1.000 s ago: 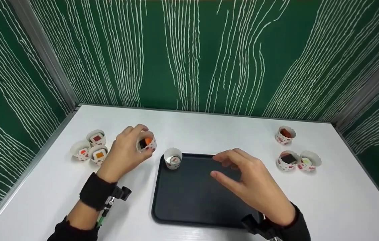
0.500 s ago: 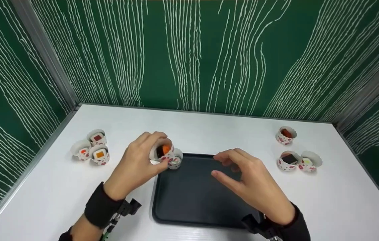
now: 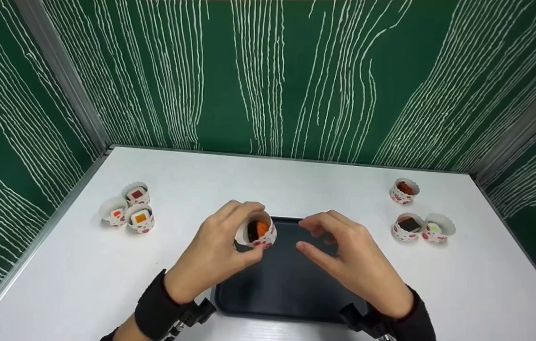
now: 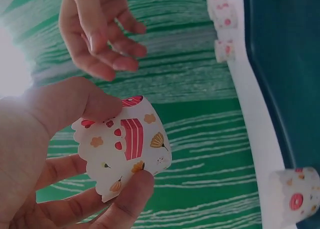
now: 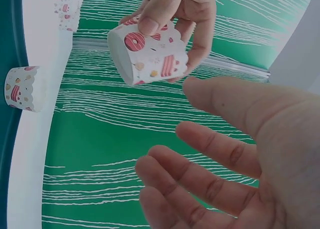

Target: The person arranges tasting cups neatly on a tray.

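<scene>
A white paper cupcake cup (image 3: pixel 270 235) with scalloped rim and red print is pinched between the thumb and fingers of my left hand (image 3: pixel 218 248). An orange and a black piece (image 3: pixel 254 232) lie inside it. The cup is up above the back left part of a dark tray (image 3: pixel 291 284). Facing it, my right hand (image 3: pixel 343 253) hovers over the tray with fingers loosely bent, touching nothing. Another printed cup (image 4: pixel 297 196) stands at the tray's edge in the left wrist view; from the head it is hidden behind the left hand and held cup.
Three filled cups (image 3: pixel 141 226) cluster on the white table (image 3: pixel 78 274) at the left. On the right stand two touching cups (image 3: pixel 406 233) and one single cup (image 3: pixel 403 196) behind them. Green walls (image 3: pixel 268 94) with white streaks rise behind and at both sides.
My left hand has carried the cup rightward and a little nearer, from beside the tray to above it, passing over the standing cup. The right hand has stayed nearly still.
</scene>
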`<state>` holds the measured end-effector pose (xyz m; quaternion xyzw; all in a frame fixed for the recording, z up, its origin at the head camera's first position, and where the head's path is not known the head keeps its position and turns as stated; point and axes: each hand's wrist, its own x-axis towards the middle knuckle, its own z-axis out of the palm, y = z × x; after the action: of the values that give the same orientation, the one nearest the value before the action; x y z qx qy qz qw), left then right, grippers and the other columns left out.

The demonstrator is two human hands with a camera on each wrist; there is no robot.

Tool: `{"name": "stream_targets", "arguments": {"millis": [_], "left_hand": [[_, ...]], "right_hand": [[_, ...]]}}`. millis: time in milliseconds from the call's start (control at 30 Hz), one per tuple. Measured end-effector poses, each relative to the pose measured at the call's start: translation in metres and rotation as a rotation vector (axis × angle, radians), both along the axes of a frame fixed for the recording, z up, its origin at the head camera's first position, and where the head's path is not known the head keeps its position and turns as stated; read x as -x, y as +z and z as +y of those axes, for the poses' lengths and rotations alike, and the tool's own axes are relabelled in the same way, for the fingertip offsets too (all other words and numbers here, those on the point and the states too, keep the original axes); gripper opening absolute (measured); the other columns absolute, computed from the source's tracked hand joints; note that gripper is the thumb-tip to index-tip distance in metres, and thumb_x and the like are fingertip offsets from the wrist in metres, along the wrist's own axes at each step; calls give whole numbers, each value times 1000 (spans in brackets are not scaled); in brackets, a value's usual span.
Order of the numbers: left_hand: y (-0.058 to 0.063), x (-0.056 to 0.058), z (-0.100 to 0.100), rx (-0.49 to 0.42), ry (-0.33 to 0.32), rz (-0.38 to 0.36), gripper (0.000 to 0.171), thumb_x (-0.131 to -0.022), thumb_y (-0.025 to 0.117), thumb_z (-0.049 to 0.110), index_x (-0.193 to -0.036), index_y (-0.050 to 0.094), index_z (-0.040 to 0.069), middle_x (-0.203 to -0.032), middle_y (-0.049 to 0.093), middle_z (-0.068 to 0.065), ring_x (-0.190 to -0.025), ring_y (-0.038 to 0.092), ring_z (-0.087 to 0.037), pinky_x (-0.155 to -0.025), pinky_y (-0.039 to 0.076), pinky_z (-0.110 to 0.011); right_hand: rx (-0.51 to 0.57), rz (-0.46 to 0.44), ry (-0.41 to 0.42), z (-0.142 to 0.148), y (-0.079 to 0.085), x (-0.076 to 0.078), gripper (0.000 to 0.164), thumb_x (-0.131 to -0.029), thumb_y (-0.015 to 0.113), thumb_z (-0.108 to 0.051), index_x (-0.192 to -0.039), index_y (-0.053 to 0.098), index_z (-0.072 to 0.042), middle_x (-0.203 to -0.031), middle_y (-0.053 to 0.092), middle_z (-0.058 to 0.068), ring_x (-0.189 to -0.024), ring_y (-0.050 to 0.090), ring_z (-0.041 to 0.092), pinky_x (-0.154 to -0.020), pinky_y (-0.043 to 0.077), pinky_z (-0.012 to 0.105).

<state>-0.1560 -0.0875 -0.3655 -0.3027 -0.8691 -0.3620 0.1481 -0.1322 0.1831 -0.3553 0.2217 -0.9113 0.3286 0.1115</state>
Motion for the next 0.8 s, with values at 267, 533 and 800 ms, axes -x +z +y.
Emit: {"name": "stream_targets", "arguments": {"millis": [267,533,800], "left_hand": [[-8,-5,13,-7,-53,31,59,-87,87,17,-141,63,16,-122,67,0,-109,68,-12,-92,60,-31],[-15,-6,20,19,-56,37,58,-88,87,20,-140,62,17,-123,67,0,-112,65,-13,-94,61,-32],[-21,-6,26,-44,-90,33,59,-83,86,14,-136,61,11,-126,69,-3,-112,68,-14,-94,61,-31]], "right_hand": [[-4,29,47,-4,-3,-2,29,-101,75,-37,-130,68,-34,-116,65,-20,-106,64,-1,-92,58,29],[17,24,76,-5,-4,-2,26,-101,76,-32,-126,70,-32,-113,68,-18,-103,68,3,-89,59,31],[39,-2,118,-8,-5,2,28,-99,79,-29,-126,72,-22,-113,72,-12,-101,72,8,-88,62,31]]}}
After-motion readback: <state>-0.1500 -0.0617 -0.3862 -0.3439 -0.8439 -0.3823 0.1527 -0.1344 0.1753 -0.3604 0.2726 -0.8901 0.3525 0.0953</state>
